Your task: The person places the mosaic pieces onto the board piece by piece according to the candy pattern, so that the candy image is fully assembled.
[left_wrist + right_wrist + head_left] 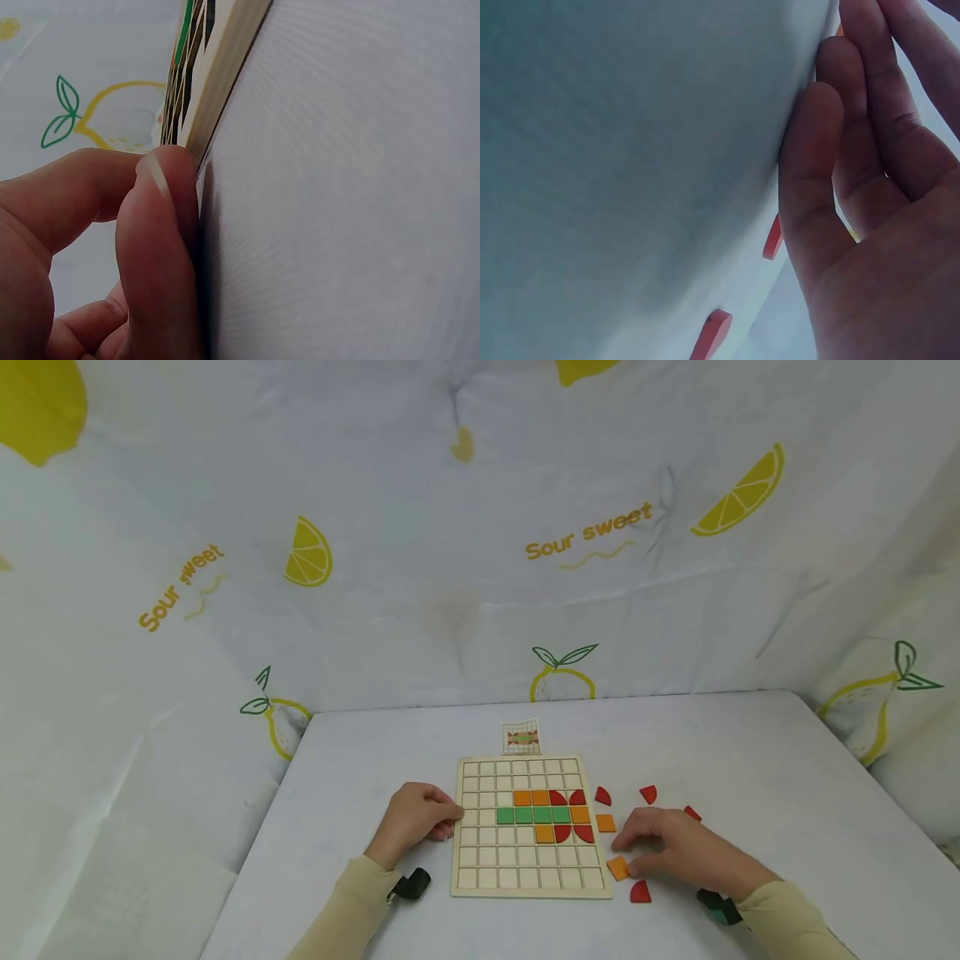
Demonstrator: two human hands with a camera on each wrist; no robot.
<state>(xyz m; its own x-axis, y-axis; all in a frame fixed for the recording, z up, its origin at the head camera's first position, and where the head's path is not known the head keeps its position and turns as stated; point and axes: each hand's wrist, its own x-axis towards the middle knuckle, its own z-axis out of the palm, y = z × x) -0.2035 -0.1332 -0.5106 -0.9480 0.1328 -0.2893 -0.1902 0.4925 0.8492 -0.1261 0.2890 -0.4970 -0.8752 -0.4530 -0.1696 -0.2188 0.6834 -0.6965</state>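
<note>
Board (487, 878): one, pale, wooden-looking, ruled seven by seven, lying flat on the table (337, 777) between the hands. We judge it stiff, fairly light and apt to slide if nudged; its outer edge is the place to hold.

Green squares (523, 815): four, in a row on the board.

Orange squares (521, 797): six; four on the board, two loose on the table to its right.

Red wedges (640, 892): eight; four on the board, four loose at the right. The right hand may hide further pieces; we cannot tell.

Handling of pieces: we expect them to be small, hard, light, not readily broken, and awkward to lift when flat. We would take them by opposite edges, with fingertips.

Card (521, 737): one, printed with a small coloured pattern, just beyond the board's far edge. Probably thin and easily bent.

Hands: two. Left hand (416, 814): thumb and forefinger pinch the board's left edge. Right hand (678, 843): thumb and forefinger stand apart, the nearer loose orange square at their tips; whether they touch it, we cannot tell.
</note>
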